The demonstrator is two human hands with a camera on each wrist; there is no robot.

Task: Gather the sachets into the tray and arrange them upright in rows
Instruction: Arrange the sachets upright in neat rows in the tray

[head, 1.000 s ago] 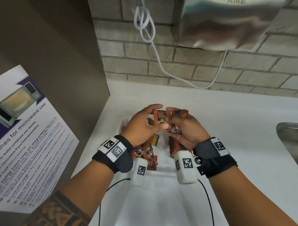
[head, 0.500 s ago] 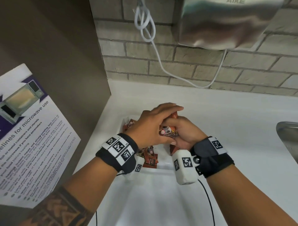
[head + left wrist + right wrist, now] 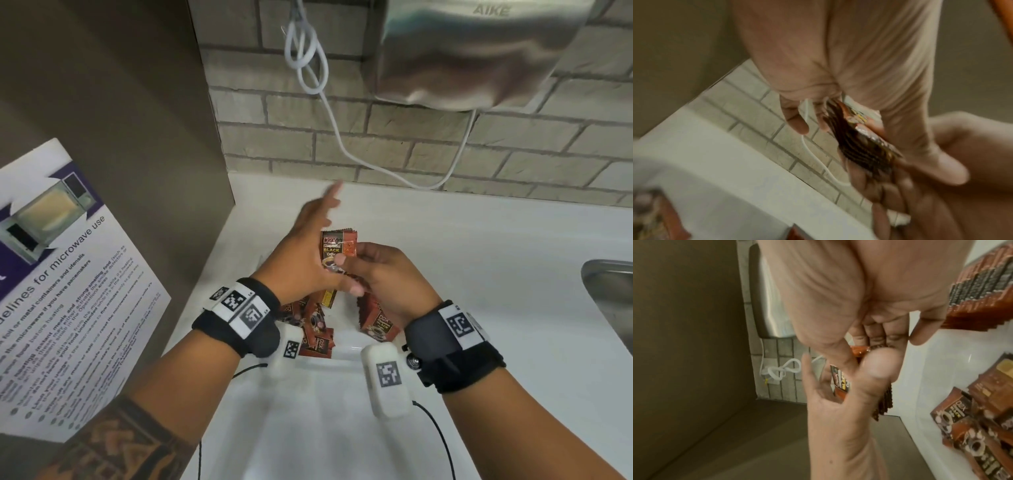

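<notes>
My right hand (image 3: pixel 346 265) grips a thick stack of brown-and-orange coffee sachets (image 3: pixel 338 248) upright above the white tray (image 3: pixel 346 353), thumb on the front sachet. The stack's edges show in the left wrist view (image 3: pixel 863 144) and the right wrist view (image 3: pixel 840 382). My left hand (image 3: pixel 317 222) is beside the stack on its left, fingers stretched out and blurred, thumb side against the stack. Inside the tray, a row of sachets (image 3: pixel 376 320) stands upright on the right and loose sachets (image 3: pixel 317 330) lie in a heap on the left. The upright row (image 3: pixel 982 288) and the heap (image 3: pixel 972 434) also show beside the right wrist.
A steel hand dryer (image 3: pixel 479 51) hangs on the brick wall above, with its white cable (image 3: pixel 329 113) looping down to the counter. A brown side panel carries a microwave notice (image 3: pixel 68 274) on the left. A metal sink edge (image 3: pixel 609 298) lies at the right.
My left hand, which lay over the stack half a second ago, has lifted off with fingers stretched out. The front sachet's print shows again in my right hand.
</notes>
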